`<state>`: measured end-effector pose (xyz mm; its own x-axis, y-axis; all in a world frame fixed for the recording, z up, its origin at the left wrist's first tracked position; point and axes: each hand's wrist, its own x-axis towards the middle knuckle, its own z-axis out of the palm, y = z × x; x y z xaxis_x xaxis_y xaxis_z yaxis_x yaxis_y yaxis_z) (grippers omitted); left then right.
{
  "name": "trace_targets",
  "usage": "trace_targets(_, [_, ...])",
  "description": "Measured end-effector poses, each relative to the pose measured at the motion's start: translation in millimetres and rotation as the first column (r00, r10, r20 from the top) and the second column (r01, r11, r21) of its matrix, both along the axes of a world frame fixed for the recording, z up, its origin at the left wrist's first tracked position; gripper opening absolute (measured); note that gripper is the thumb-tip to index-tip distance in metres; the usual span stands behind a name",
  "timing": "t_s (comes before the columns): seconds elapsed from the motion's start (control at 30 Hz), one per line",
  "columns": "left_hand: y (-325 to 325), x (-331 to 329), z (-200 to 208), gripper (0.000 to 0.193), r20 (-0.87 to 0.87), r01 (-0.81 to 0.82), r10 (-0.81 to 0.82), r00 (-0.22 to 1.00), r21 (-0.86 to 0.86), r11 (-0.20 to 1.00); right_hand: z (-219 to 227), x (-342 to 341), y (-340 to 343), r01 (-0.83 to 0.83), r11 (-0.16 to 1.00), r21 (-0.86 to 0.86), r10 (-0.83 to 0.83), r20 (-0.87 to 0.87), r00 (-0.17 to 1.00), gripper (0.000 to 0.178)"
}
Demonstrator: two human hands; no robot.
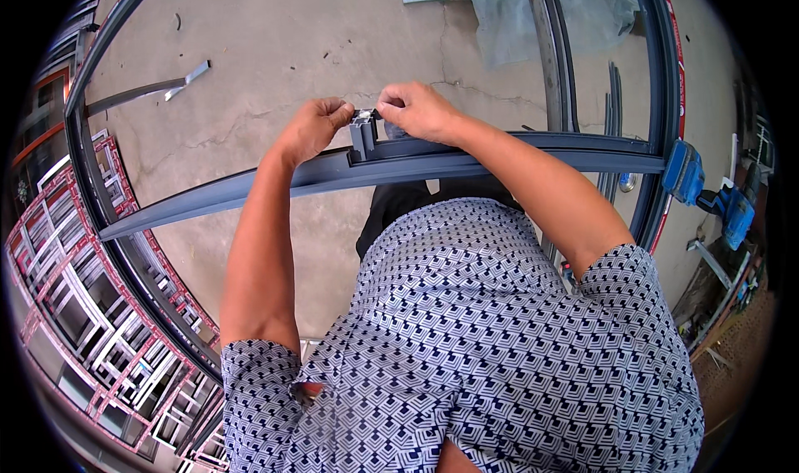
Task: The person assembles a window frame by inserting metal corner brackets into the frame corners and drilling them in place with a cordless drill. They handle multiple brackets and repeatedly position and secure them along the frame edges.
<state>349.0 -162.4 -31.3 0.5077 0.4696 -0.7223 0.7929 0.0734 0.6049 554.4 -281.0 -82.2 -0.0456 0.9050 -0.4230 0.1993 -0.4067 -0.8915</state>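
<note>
A short grey metal profile [363, 140] stands upright on the long dark-grey frame bar [316, 173] that crosses in front of me. Its cut top end shows hollow chambers. My left hand [319, 126] is closed in a pinch, thumb and forefinger at the left edge of that top end. On the other side, my right hand [420, 112] has its fingers curled together by the right edge, where a small dark bit shows at the fingertips. What either pinch holds is too small to make out.
A blue cordless power tool [684, 171] rests at the frame's right corner, another blue tool [737, 215] beside it. Plastic sheeting [508, 23] and loose metal offcuts [190, 80] lie on the concrete floor. Stacked frames with red-and-white tape [108, 306] fill the left side.
</note>
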Motion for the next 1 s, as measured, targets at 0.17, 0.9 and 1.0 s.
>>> trace_targets(0.17, [4.5,7.4,-2.2,0.039,-0.005,0.116,-0.116,0.993,-0.048,0.992,9.0,6.7,-6.5,-0.033,0.998,-0.060,0.033,-0.002,0.999,0.021])
trace_targets(0.9, [-33.5,40.6,27.8,0.037,0.029,0.233,-0.232,0.972,-0.198,0.952,39.5,42.8,-58.5,-0.090,0.983,-0.162,0.078,-0.080,0.994,0.020])
trace_targets(1.0, [-35.9,34.0,20.5,0.037,0.046,0.225,-0.220,0.974,-0.199,0.954,44.6,39.8,-57.2,-0.116,0.981,-0.156,0.110,-0.041,0.993,0.021])
